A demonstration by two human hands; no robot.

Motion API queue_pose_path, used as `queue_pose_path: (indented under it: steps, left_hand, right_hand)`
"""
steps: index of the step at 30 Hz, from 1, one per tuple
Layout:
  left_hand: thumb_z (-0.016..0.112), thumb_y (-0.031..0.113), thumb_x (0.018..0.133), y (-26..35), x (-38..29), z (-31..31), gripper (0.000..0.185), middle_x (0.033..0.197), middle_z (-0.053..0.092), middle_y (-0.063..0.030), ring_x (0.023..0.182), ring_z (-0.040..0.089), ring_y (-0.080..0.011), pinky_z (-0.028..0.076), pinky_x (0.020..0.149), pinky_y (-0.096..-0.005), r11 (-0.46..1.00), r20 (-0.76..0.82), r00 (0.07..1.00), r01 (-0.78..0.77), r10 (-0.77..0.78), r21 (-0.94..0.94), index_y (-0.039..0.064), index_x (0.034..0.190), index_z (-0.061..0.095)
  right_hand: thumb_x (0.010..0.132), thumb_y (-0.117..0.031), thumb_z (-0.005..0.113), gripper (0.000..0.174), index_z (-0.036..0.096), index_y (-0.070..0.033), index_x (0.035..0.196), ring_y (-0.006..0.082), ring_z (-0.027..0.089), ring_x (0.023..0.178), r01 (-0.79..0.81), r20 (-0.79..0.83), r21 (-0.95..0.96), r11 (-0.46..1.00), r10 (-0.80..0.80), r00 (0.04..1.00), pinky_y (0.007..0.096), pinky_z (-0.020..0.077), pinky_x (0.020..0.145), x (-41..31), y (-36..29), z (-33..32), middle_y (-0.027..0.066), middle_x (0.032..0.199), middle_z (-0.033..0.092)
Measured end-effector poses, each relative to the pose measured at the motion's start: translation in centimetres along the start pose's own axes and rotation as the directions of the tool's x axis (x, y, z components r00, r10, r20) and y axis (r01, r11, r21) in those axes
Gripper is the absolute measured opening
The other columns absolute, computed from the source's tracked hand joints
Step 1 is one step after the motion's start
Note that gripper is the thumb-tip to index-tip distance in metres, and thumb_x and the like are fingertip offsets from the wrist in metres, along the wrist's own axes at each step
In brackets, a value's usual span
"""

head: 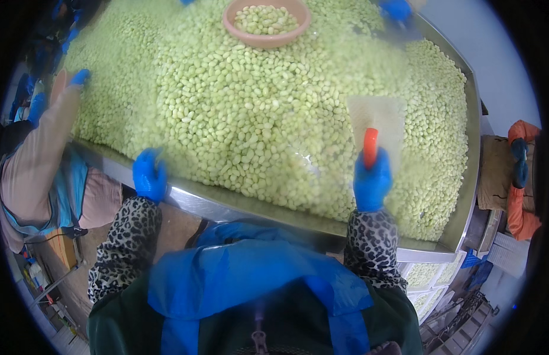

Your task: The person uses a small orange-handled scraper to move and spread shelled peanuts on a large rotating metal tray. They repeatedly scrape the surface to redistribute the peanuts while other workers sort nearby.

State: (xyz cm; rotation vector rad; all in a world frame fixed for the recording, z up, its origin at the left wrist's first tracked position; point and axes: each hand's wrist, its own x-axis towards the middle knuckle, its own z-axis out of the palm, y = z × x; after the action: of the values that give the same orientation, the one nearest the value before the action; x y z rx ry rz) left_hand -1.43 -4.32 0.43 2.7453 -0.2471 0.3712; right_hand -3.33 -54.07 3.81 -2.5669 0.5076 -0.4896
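A large metal tray [199,202] is filled with pale green beans [239,120]. My right hand [373,182], in a blue glove, is closed on the orange handle of a flat translucent scraper [381,115], whose blade lies over the beans on the right. My left hand [149,175], also gloved in blue, rests at the tray's near rim on the left; the fingers look slightly apart and nothing shows in them. A pink plastic bowl [266,40] with paler beans stands on the heap at the far middle.
Another person's arm [57,120] with a blue glove reaches over the tray at the left. A blue-gloved hand [396,9] is at the far right side. A person in orange sleeves [520,208] stands at the right. White crates of beans [421,275] are stacked below the near right corner.
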Motion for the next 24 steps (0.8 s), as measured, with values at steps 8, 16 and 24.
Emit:
queue_pose_path:
  steps: [8, 16, 24]
  left_hand:
    - [0.061, 0.013, 0.09, -0.6, 0.1, 1.1, 0.033, 0.121, 0.062, -0.0205, 0.107, 0.059, -0.0402, 0.048, 0.093, -0.0464, 1.0, 0.002, 1.0, 0.005, -0.005, -0.017, 0.008, 0.122, 0.065]
    - [0.061, 0.011, 0.089, -0.1, 0.2, 0.6, 0.034, 0.117, 0.064, -0.0195, 0.107, 0.06, -0.04, 0.048, 0.092, -0.046, 1.0, -0.004, 1.0, 0.01, -0.01, -0.004, 0.008, 0.122, 0.064]
    - [0.061, 0.012, 0.089, 0.4, 0.6, 0.5, 0.032, 0.115, 0.064, -0.0184, 0.102, 0.061, -0.0393, 0.049, 0.088, -0.0448, 1.0, 0.019, 1.0, 0.013, -0.013, -0.021, 0.008, 0.121, 0.065]
  right_hand:
    - [0.088, -0.016, 0.064, 0.021, 0.065, -0.008, 0.107, 0.0357, 0.067, 0.079, 0.345, 0.39, -0.246, 0.906, -0.233, 0.891, 0.0435, 0.0546, 0.072, -2.4, 5.5, 6.5, 0.0162, 0.093, 0.068]
    - [0.086, -0.021, 0.068, 0.026, 0.062, -0.006, 0.106, 0.0344, 0.067, 0.065, 0.172, 0.124, -0.074, 0.982, -0.162, 0.979, 0.0425, 0.0549, 0.058, 0.4, 1.7, -0.2, 0.0145, 0.078, 0.067]
    - [0.087, -0.021, 0.062, 0.019, 0.061, -0.009, 0.102, 0.0348, 0.067, 0.077, 0.208, 0.56, -0.264, 0.942, -0.026, 0.828, 0.0443, 0.0535, 0.068, -0.9, 5.0, 3.8, 0.0136, 0.086, 0.067]
